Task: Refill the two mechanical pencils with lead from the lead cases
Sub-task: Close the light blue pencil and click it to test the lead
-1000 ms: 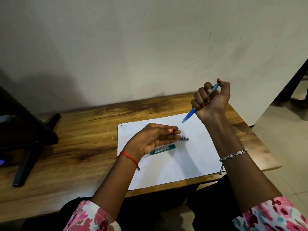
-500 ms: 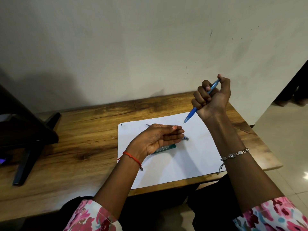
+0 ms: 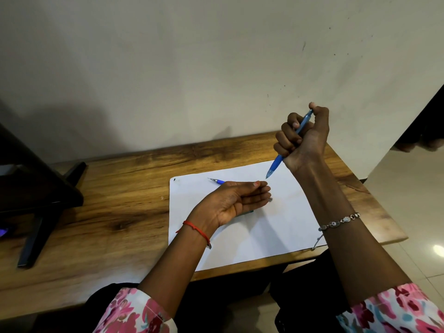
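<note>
**pencil up, tip down, palm waiting underneath**

right hand raised at about two o'clock off the sheet, fisted tight round the light blue mechanical pencil. gripped like a plunger: fingers wrapped on the barrel, thumb capped over the top end, point angled down toward seven o'clock. looks like a clicking grip, thumb placed to pump the button, probably to test the feed or shake out what sits inside.

left hand low over the middle of the white paper, palm up, fingers together and gently cupped, nothing visibly held. parked just below and at eight o'clock from the pencil tip, likely as a catch tray so any lead that drops lands in skin and not on the wooden table.

second pencil flat on the paper, darker blue, only its metal tip and a bit of barrel poking out at eleven o'clock from the left hand, rest hidden behind the knuckles. small metal piece peeking at the fingertips, maybe that pencil's far end, cannot tell. sliver of teal at the heel of the palm, five o'clock side, probably a lead case, mostly covered. second case not visible.

paper likely there as a bright backdrop for thin dark leads. judged early to midway: no lead seen going in yet.
</note>
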Demonstrator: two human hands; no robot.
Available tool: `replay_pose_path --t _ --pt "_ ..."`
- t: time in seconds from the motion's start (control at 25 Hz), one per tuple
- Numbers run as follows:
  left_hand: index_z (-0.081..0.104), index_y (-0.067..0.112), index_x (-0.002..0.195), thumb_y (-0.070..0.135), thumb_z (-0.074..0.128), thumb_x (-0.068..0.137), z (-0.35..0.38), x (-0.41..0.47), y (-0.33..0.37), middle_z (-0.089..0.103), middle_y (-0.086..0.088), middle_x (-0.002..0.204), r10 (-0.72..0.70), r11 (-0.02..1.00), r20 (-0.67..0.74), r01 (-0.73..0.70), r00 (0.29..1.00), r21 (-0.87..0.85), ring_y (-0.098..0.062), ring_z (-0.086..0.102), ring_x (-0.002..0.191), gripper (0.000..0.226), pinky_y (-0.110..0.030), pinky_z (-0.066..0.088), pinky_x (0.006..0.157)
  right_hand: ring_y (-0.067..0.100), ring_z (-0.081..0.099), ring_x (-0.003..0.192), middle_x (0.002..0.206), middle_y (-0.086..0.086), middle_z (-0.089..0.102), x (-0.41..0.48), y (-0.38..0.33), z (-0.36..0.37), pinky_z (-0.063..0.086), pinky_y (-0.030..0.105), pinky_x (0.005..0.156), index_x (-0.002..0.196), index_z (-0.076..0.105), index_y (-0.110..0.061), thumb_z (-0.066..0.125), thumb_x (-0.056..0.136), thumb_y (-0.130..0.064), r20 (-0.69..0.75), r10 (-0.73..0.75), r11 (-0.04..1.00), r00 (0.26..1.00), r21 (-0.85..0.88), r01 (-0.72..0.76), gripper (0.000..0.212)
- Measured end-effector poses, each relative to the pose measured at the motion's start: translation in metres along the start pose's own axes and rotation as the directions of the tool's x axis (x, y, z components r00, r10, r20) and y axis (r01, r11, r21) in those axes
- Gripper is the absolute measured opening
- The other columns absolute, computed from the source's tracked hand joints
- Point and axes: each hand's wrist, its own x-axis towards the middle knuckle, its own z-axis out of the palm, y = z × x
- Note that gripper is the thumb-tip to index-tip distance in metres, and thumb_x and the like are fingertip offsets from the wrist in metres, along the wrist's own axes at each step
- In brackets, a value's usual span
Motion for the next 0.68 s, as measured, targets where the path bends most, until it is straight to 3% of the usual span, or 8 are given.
replay_pose_path --t 0.68 --pt "0.066 0.000 0.083 0.002 0.053 0.088 0.0027 0.0001 0.0008 0.073 -0.008 0.070 -0.007 1.000 -0.031 0.006 0.999 -0.016 -0.017 0.071 0.065 0.015 -0.029 0.057 0.071 0.006 0.014 0.031 0.034 -0.007 0.020 -0.0003 -0.0032 0.0004 0.012 0.013 0.041 0.048 0.033 -0.016 0.027 0.090 -0.041 -0.021 -0.015 1.000 1.000 -0.022 0.015 0.049"
